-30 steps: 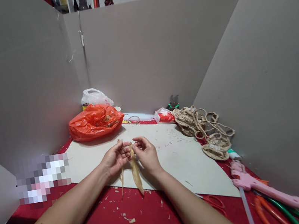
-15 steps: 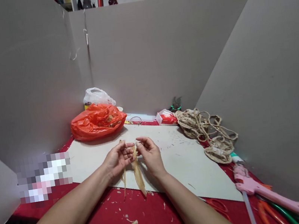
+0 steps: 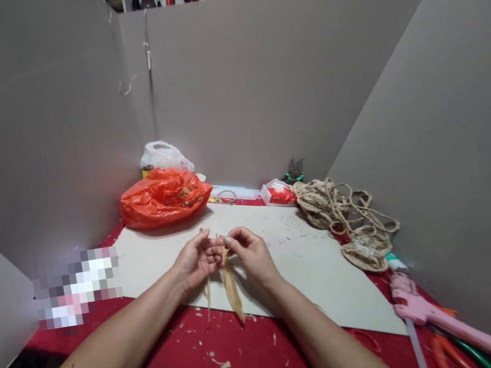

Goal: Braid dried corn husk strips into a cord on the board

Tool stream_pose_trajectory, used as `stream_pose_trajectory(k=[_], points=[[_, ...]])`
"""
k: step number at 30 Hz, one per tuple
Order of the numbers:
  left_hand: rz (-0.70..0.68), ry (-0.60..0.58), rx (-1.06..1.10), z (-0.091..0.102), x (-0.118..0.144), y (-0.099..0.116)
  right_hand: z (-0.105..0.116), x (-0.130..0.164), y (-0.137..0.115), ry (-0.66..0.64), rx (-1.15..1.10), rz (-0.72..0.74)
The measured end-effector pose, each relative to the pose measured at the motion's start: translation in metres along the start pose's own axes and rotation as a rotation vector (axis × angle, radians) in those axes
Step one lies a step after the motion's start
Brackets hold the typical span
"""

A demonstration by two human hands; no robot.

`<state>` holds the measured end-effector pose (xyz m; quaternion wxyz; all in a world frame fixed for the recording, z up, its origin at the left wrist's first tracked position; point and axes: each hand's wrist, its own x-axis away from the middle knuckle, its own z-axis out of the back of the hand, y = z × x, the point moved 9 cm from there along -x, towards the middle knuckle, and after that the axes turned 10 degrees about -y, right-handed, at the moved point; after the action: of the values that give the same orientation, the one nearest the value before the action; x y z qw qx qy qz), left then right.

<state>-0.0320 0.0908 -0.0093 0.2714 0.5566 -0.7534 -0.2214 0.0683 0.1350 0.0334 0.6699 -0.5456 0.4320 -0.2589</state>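
Note:
My left hand (image 3: 196,260) and my right hand (image 3: 249,253) meet over a white board (image 3: 304,261) on a red tabletop. Both pinch the top of a pale dried husk (image 3: 231,289), whose strips hang down between my wrists toward the board's near edge. A thinner strip (image 3: 208,295) dangles under my left hand.
An orange plastic bag (image 3: 162,197) and a white bag (image 3: 163,156) sit at the back left. A tangle of braided twine (image 3: 346,214) lies at the right, a pink glue gun (image 3: 444,319) and scissors near the right front. Grey partition walls enclose the table. Husk scraps litter the red cloth (image 3: 236,359).
My hands have stayed together on the husk, with small finger movements. The view has shifted slightly, so everything sits a little further right.

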Motion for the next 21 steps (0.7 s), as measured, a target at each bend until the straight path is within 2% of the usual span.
stream_pose_trajectory(k=[3,7,11,14,16,21], points=[[0.017,-0.006,0.062,-0.004,0.002,-0.002,-0.004,-0.001,-0.001,-0.052,0.017,0.011],[0.0,-0.037,0.163,-0.018,0.006,-0.004,-0.003,0.001,-0.008,-0.029,-0.027,0.039],[-0.092,-0.065,0.243,-0.03,0.013,0.011,-0.008,0.008,-0.021,0.016,-0.057,0.087],[-0.207,-0.056,0.254,-0.029,0.019,0.035,-0.015,0.014,-0.029,0.03,-0.032,0.118],[-0.23,-0.043,0.226,-0.025,0.02,0.045,-0.015,0.015,-0.029,0.049,-0.023,0.11],[-0.148,-0.086,0.151,-0.024,0.017,0.037,-0.006,0.014,-0.019,0.115,-0.044,0.075]])
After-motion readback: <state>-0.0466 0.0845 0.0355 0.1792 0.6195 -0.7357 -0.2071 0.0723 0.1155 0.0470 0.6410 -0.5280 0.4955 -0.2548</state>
